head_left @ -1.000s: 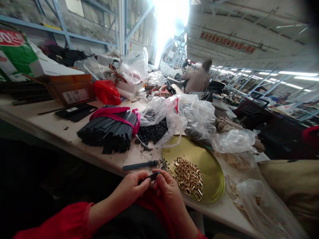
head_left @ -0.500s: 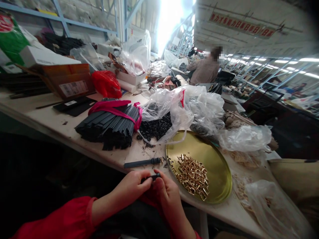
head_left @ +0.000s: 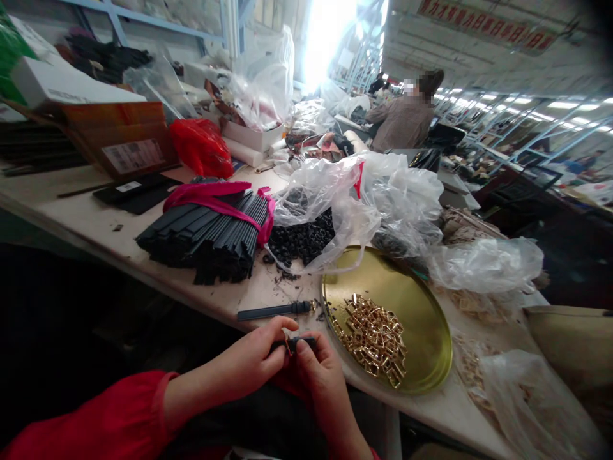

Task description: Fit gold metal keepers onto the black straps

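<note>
Between my hands, near the table's front edge, is a dark strap (head_left: 306, 343) with a gold buckle (head_left: 289, 345) on it. My left hand (head_left: 249, 358) pinches it at the buckle's left side, the index finger raised above. My right hand (head_left: 323, 374) grips the strap's right part, thumb pressed on top. Most of the strap is hidden by my fingers. Just beyond lies another dark strap with a gold buckle (head_left: 275, 311), flat on the table. To the right, a pile of gold buckles (head_left: 376, 338) rests on a round gold tray (head_left: 426, 319).
A bundle of dark straps (head_left: 205, 233) tied with pink cloth lies at the left. Small black loops (head_left: 304, 239) spill from a clear plastic bag (head_left: 330, 191). Behind stand a red bag (head_left: 201, 147) and a cardboard box (head_left: 124, 137). A person (head_left: 405, 121) sits farther back.
My left index finger has lifted and the gold buckle now shows between my hands. My right thumb has moved onto the strap's top. The camera view has shifted slightly.
</note>
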